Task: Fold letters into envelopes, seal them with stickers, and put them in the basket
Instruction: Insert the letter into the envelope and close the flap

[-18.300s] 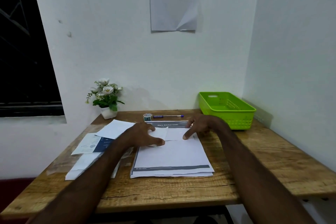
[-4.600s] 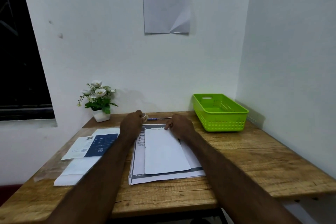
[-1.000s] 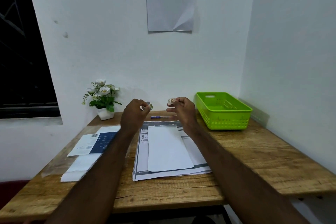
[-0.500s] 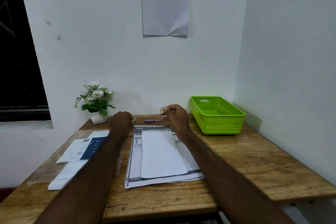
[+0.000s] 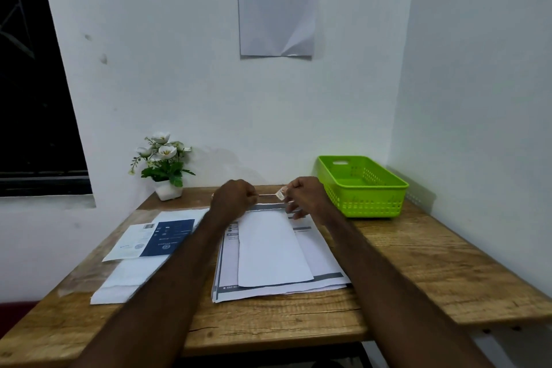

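- Since half a second ago the left hand (image 5: 234,197) has slid rightward to the envelope's top edge, and the right hand (image 5: 304,196) has dipped lower with its sticker.
- Left hand: fingers curled, knuckles up; what it holds, if anything, I cannot tell.
- Centre: the white envelope (image 5: 270,251) lies flat on a stack of printed sheets (image 5: 322,260) on the worktop (image 5: 433,272), flap end by both hands.
- Right hand pinches a small sticker (image 5: 280,194) just above that end.
- The sticker is likely feather-light, limp and tacky; best held by one corner.
- The envelope looks thin and easily creased; lift it by a long edge.
- Far right, the green basket (image 5: 363,188) waits.
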### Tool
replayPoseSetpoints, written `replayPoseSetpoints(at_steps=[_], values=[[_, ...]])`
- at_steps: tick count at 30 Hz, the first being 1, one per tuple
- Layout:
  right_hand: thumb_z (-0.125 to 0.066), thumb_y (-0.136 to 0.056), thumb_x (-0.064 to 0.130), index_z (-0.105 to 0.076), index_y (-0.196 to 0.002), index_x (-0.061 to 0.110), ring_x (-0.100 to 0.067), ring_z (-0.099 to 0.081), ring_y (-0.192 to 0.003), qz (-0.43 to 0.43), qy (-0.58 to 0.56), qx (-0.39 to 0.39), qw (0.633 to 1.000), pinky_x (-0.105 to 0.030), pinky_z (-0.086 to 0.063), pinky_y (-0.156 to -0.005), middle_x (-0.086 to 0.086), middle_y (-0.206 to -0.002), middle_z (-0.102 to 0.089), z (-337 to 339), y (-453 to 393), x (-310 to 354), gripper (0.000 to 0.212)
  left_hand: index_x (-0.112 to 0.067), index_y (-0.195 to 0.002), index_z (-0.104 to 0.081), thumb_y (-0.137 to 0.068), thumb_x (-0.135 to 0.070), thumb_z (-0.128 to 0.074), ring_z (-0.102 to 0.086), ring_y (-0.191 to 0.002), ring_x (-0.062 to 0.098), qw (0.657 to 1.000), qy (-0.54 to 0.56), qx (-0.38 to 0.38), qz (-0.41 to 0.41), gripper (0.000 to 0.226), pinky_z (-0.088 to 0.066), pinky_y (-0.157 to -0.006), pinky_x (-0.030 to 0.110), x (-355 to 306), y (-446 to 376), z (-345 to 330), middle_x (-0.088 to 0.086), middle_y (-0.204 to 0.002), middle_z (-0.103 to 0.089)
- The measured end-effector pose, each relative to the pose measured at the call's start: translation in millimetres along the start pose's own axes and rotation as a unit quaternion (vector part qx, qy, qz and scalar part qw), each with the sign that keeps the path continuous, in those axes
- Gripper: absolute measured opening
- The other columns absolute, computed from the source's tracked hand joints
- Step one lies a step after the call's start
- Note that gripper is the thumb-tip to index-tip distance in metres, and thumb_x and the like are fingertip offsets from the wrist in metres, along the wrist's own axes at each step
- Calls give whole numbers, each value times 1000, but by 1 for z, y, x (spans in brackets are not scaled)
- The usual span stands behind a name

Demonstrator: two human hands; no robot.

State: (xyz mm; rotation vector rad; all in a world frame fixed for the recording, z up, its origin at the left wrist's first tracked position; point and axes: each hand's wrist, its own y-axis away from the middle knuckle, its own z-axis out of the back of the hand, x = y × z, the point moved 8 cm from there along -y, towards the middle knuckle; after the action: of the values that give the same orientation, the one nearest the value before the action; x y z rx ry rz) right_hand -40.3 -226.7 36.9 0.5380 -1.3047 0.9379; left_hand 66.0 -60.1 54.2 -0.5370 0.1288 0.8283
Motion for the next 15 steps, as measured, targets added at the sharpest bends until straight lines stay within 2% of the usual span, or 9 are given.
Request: replayPoseSetpoints(at_steps=[2,6,9,12,15], values=[[-64,-93,7,-63,-86,7,-25,-64,-53,-19,33,35,999,-29,-52,-43,-16,-78,-67,-6,0,-7,7,-24,-94,-80,-85,-26,-71,-69,-89,19,1000,-8,22,-8,13,-39,-66,25,-11,0,-11,-2,-91,-77],[-57,-95,6,-67,-99,-6,-27,-69,-60,-46,70,59,995,-36,-59,-49,-17,-79,-67,-11,-2,-15,16,-22,-83,-80,-77,-22,-72,-72,-84,19,998,3,56,-5,10,-48,-67,25,-12,-3,-26,0,-85,-78],[-59,-96,3,-65,-87,-1,-25,-69,-64,-64,64,74,993,-33,-59,-50,-18,-80,-66,-10,-1,-16,12,-18,-76,-76,-77,-24,-73,-73,-86,23,997,2,73,8,7,-52,-71,27,-10,-5,-31,6,-87,-77],[-66,-91,0,-63,-83,1,-23,-69,-66,-89,67,84,990,-33,-59,-53,-16,-78,-66,-10,-1,-19,9,-7,-98,-73,-83,-41,-74,-69,-100,31,993,-40,104,38,37,-53,-82,34,-4,-10,-38,16,-105,-73],[-69,-88,0,-59,-76,3,-30,-70,-74,-95,74,84,989,-36,-60,-58,-17,-75,-65,-13,-1,-19,16,-5,-115,-67,-85,-52,-71,-65,-108,33,989,-54,123,54,56,-50,-83,34,3,-14,-42,17,-120,-69]])
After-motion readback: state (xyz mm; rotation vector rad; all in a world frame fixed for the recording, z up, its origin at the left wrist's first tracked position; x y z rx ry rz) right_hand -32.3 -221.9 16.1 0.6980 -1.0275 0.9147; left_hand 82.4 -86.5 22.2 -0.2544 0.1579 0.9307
